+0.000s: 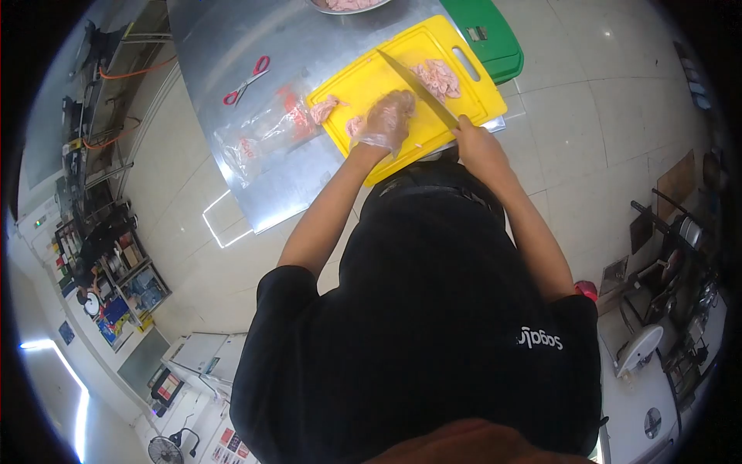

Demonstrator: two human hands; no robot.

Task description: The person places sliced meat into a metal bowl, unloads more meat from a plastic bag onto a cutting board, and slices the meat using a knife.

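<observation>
My right hand (478,145) is closed round the handle of a large knife (421,91), whose blade lies slantwise over the yellow cutting board (371,85). My left hand (389,122), in a clear plastic glove, rests on the board left of the blade with its fingers bent. What is under those fingers is hidden. Pale pink raw meat (437,79) is heaped right of the knife. A smaller meat piece (325,109) lies at the board's left edge, and another bit (355,126) touches my gloved hand.
On the metal table (232,35) are red-handled scissors (247,80) and a clear plastic bag (267,133) with red print. A metal bowl (348,9) of meat stands at the far edge. Beside the board is a green lid or bin (495,42).
</observation>
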